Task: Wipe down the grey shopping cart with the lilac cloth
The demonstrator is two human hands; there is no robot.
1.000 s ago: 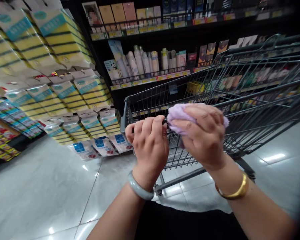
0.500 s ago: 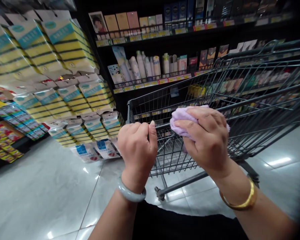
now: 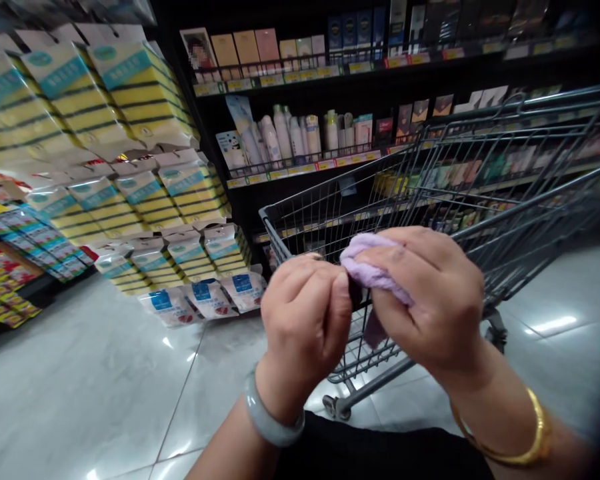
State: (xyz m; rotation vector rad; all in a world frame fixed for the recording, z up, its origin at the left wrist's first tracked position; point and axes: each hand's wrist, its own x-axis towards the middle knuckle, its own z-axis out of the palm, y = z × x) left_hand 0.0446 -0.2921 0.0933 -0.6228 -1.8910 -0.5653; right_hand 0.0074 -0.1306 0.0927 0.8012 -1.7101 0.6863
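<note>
My left hand (image 3: pixel 307 313), with a pale bangle at the wrist, is closed in a fist around the near rail of a grey wire shopping cart (image 3: pixel 305 207). A short dark piece of that rail (image 3: pixel 355 292) shows between my two hands; the rest is hidden by them. A crumpled lilac cloth (image 3: pixel 367 260) is in my right hand (image 3: pixel 427 300), wrapped over the same rail, and a loose end of it hangs below my fingers. On my right wrist sits a gold bracelet. My hands are close together, nearly touching at the cloth.
Stacked yellow striped packs (image 3: pixel 145 93) stand at the left, with white-and-blue bags (image 3: pixel 207 300) beneath them. Behind the cart, dark shelves hold bottles (image 3: pixel 283 130) and boxes (image 3: pixel 267 50). Shiny grey floor tiles (image 3: pixel 90 380) lie below, and a cart wheel (image 3: pixel 336 407) rests there.
Both hands have come nearer to me and lower, and the left has shifted right toward the cloth. The cart's near side has turned and moved slightly. The cloth looks more tightly bunched.
</note>
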